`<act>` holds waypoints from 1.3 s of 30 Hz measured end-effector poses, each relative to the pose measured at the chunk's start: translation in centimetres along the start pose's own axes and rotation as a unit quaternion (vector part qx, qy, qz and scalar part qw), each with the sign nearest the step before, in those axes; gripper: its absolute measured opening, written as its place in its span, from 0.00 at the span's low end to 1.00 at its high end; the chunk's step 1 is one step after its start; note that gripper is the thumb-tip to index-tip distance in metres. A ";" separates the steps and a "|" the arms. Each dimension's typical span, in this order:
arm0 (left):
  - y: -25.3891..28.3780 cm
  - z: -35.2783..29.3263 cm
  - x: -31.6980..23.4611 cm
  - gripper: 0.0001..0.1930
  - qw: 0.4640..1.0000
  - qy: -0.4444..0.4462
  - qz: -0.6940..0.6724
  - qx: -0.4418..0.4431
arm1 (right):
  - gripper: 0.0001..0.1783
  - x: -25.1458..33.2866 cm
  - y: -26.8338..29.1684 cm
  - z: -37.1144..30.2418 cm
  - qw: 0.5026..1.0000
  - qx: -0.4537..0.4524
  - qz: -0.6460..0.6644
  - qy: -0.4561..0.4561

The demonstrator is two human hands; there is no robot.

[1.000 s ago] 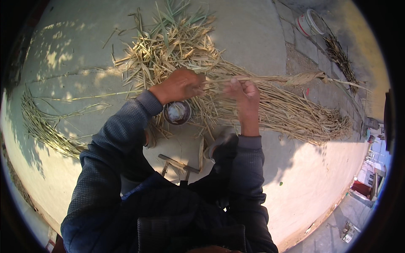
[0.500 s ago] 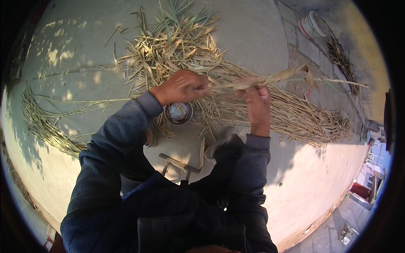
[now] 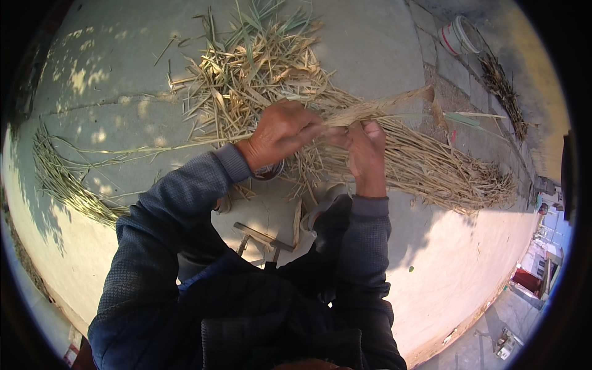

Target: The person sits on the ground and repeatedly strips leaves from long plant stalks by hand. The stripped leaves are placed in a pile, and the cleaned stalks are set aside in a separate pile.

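Observation:
Both my hands are closed on one dry reed stalk with a pale, papery leaf sheath [image 3: 394,103], held level over the heap. My left hand [image 3: 282,132] grips it on the left, fingers curled and slightly blurred. Close beside it, my right hand [image 3: 368,145] pinches the stalk and its sheath between thumb and fingers. The sheath and a green leaf [image 3: 459,118] stick out to the right. Beneath the hands lies a heap of dry leaf scraps [image 3: 246,80]. A bundle of long dry stalks [image 3: 447,169] spreads to the right. A small round container [image 3: 269,172] is mostly hidden under my left wrist.
Thin greenish stalks [image 3: 74,185] lie piled at the left, a few reaching toward my left wrist. A wooden T-shaped piece [image 3: 264,237] stands between my legs. At the far right are a white bucket [image 3: 459,37] on its side and a dark twig bundle [image 3: 501,92].
My left hand has moved slightly right and my right hand slightly left, so they are closer together. The stalk has slid left, and its loosened sheath now fans out above the right hand.

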State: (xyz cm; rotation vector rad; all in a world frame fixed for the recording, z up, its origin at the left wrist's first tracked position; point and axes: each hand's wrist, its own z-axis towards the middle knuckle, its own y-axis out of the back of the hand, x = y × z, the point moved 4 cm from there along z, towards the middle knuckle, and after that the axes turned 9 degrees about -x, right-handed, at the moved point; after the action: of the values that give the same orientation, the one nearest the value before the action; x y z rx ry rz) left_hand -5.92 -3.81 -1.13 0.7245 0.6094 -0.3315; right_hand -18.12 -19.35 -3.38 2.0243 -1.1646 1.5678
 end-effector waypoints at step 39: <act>-2.2 -0.6 1.4 0.10 0.928 0.317 -0.188 0.059 | 0.11 -0.2 -1.1 -0.9 0.995 -0.071 -0.063 -0.001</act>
State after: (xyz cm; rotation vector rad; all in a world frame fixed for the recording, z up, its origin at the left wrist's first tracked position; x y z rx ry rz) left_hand -6.09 -4.99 -3.52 0.8314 1.3635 -0.4943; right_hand -17.82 -17.97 -3.02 1.9674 -1.0940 1.3825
